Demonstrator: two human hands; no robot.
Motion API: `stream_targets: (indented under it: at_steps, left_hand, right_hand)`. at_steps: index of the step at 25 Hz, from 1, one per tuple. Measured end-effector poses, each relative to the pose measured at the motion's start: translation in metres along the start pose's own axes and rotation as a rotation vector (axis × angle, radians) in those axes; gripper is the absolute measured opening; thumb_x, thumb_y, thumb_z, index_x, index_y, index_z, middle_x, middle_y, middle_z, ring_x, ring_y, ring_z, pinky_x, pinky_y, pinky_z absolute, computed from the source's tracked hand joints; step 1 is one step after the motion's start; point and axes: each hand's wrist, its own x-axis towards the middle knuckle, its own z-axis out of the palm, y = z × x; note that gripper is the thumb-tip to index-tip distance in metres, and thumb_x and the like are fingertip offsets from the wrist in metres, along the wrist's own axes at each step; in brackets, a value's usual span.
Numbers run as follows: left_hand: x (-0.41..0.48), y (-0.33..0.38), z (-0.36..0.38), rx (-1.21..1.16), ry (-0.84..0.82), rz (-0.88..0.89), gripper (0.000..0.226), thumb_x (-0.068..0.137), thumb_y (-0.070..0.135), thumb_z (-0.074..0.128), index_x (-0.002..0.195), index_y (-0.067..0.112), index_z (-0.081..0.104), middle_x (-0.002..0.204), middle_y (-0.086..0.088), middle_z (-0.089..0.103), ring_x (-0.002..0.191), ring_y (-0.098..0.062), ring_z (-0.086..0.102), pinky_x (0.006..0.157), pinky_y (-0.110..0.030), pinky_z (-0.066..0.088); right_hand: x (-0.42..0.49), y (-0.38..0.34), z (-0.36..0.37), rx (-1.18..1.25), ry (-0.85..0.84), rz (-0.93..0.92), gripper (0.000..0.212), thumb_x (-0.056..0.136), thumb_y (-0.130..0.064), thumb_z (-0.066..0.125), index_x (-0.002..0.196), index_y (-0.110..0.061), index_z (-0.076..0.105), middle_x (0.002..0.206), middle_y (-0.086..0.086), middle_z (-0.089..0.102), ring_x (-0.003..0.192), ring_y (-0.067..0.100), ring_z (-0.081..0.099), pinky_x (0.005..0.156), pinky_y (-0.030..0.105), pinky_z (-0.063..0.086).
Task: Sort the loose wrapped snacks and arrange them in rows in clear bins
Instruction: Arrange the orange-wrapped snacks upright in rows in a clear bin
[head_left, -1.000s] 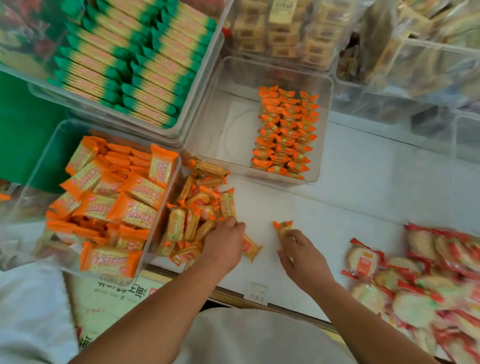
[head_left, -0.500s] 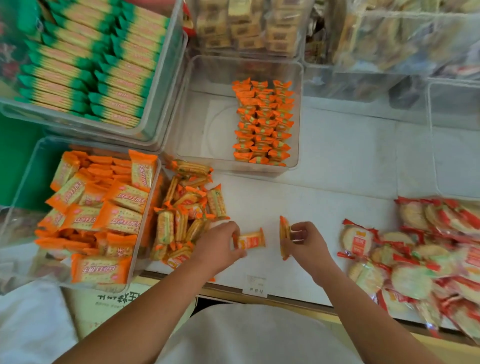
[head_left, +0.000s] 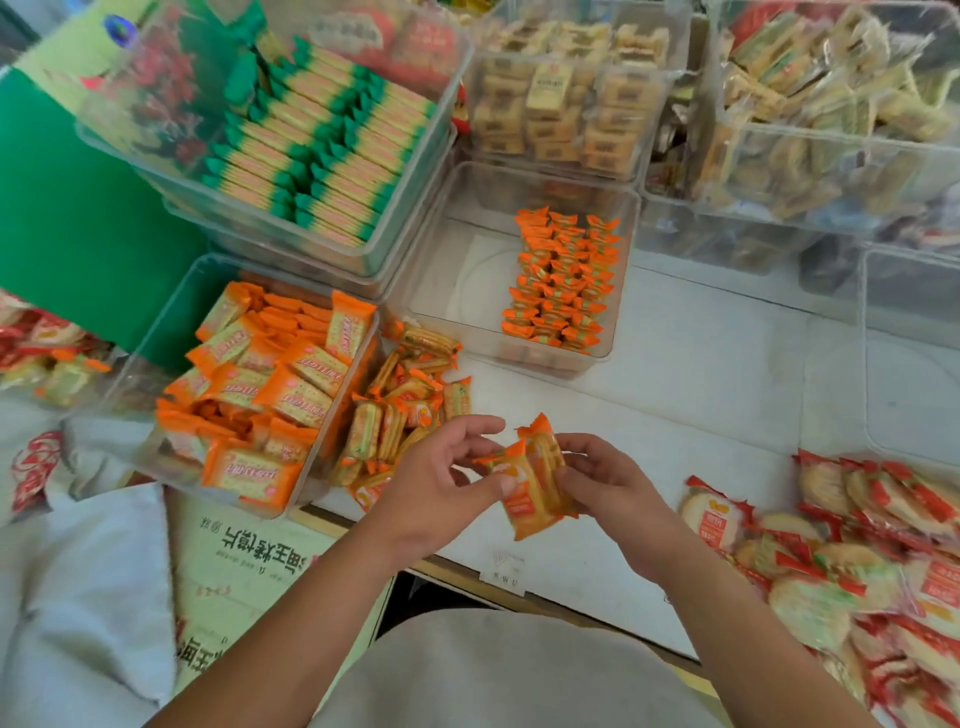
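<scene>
Bright, soft even light, barely any hard shadows. The clear bins (head_left: 831, 171) up top look hazy and washed out, and the wide lens bends the edges.

The small wrapped snacks (head_left: 535, 483) are orange with yellow panels. Rows (head_left: 561, 280) in the clear bin (head_left: 467, 291) at the centre of the table (head_left: 701, 374) are orange-ended. Packs (head_left: 332, 156) at the far-left corner have green ends and pale bodies. Round crackers (head_left: 857, 545) at the right edge carry red-and-white wrappers.
</scene>
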Motion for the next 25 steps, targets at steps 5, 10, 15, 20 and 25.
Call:
stream_targets:
  at_steps: [5, 10, 15, 20, 25]
  left_hand:
    - [-0.024, -0.013, 0.015, -0.229, 0.26, -0.011, 0.039, 0.082, 0.013, 0.085, 0.117, 0.024, 0.07, 0.108, 0.007, 0.075, 0.095, -0.01, 0.073, 0.083, -0.029, 0.061]
    - [-0.03, -0.051, 0.021, -0.219, 0.314, -0.047, 0.023, 0.09, 0.017, 0.078, 0.109, 0.026, 0.069, 0.1, 0.005, 0.075, 0.088, -0.012, 0.073, 0.075, -0.028, 0.062]
    - [-0.034, -0.125, -0.009, 0.135, 0.435, -0.144, 0.032, 0.095, 0.02, 0.068, 0.126, 0.024, 0.063, 0.125, 0.007, 0.062, 0.12, -0.017, 0.06, 0.096, -0.032, 0.053]
    - [0.011, -0.145, -0.062, 0.543, 0.423, -0.141, 0.082, 0.095, 0.037, 0.06, 0.162, 0.028, 0.013, 0.168, -0.009, 0.016, 0.151, -0.037, 0.024, 0.115, -0.056, 0.037]
    - [0.049, -0.156, -0.064, 0.642, 0.328, -0.169, 0.075, 0.1, 0.04, 0.049, 0.163, 0.028, 0.01, 0.166, -0.012, 0.019, 0.15, -0.04, 0.022, 0.116, -0.056, 0.034]
  right_hand:
    - [-0.021, 0.0, 0.032, 0.028, -0.062, -0.032, 0.023, 0.102, -0.022, 0.062, 0.125, -0.023, 0.068, 0.116, 0.004, 0.075, 0.107, 0.028, 0.072, 0.095, 0.045, 0.058]
    - [-0.025, 0.012, 0.052, -0.061, 0.039, -0.038, 0.034, 0.081, -0.029, 0.087, 0.113, -0.025, 0.074, 0.106, -0.001, 0.075, 0.093, 0.025, 0.076, 0.081, 0.044, 0.064]
    - [-0.006, 0.038, 0.065, -0.066, 0.275, 0.079, 0.033, 0.078, -0.03, 0.089, 0.108, -0.026, 0.073, 0.099, -0.003, 0.076, 0.092, 0.021, 0.076, 0.085, 0.047, 0.063]
    - [0.016, 0.032, 0.1, -0.068, 0.234, 0.083, 0.037, 0.077, -0.034, 0.09, 0.108, -0.028, 0.072, 0.101, -0.006, 0.076, 0.091, 0.016, 0.076, 0.086, 0.044, 0.063]
    - [0.032, 0.018, 0.114, -0.035, 0.251, 0.037, 0.035, 0.078, -0.034, 0.089, 0.108, -0.026, 0.071, 0.099, -0.006, 0.076, 0.089, 0.016, 0.076, 0.083, 0.039, 0.064]
